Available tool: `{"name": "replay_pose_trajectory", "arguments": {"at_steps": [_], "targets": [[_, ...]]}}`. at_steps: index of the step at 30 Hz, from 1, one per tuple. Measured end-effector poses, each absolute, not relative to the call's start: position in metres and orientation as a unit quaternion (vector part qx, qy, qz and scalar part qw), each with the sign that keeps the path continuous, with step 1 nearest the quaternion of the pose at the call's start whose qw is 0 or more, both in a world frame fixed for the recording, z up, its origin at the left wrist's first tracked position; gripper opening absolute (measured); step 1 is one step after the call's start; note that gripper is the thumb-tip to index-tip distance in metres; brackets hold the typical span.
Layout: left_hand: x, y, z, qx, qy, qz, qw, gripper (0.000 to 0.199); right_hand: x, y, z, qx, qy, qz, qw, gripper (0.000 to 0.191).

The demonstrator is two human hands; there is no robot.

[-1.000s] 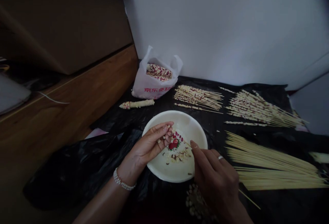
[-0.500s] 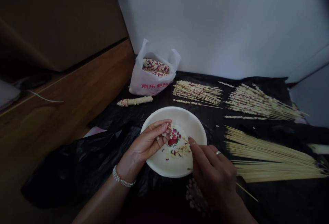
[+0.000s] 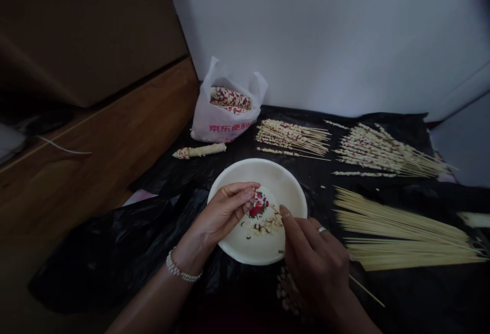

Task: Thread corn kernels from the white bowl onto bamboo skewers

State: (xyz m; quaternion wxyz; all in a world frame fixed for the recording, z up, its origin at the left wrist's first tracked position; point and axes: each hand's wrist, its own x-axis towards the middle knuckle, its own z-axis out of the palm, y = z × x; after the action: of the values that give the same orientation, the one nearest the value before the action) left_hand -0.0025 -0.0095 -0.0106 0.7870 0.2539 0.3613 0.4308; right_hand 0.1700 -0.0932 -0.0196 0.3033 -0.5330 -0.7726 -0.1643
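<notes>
Over a white bowl (image 3: 294,186), my right hand (image 3: 314,252) is closed around a bamboo skewer (image 3: 366,291), whose back end sticks out below the wrist. The skewer's front part points toward my left hand (image 3: 229,209), with what look like kernels threaded near its tip. My left thumb and forefinger are pinched at that tip on a small corn kernel, mostly covered by the fingers. Loose cream and dark red corn kernels (image 3: 268,225) lie in the bowl, beside a red and green printed pattern on its bottom.
Behind the bowl stands a white plastic bag (image 3: 225,128) of speckled corn cobs (image 3: 231,98). A partly stripped cob (image 3: 201,150) lies before it. Kernel-threaded skewers (image 3: 287,137) and another such pile (image 3: 375,150) lie right, above bare skewers (image 3: 401,232). Black plastic sheeting (image 3: 115,242) spreads underneath.
My left thumb has slid slightly toward the fingertips, and the kernels seen in the palm are now less visible. My right hand keeps its hold on the skewer, nearly still.
</notes>
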Motion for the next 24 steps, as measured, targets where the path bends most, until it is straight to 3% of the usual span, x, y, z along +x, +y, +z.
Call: {"name": "replay_pose_trajectory", "arguments": {"at_steps": [8,14,24], "targets": [[-0.002,-0.013,-0.008,0.273,0.34,0.435,0.788,0.03,0.169,-0.091,-0.02,-0.534,-0.762,-0.15,0.335,0.035],[0.001,-0.012,-0.009,0.27,0.356,0.455,0.771,0.012,0.168,-0.09,-0.02,-0.533,-0.763,-0.154,0.331,0.034],[-0.011,0.002,-0.006,0.153,0.356,0.562,0.731,0.009,0.18,-0.09,-0.013,-0.564,-0.758,-0.152,0.29,0.043]]}}
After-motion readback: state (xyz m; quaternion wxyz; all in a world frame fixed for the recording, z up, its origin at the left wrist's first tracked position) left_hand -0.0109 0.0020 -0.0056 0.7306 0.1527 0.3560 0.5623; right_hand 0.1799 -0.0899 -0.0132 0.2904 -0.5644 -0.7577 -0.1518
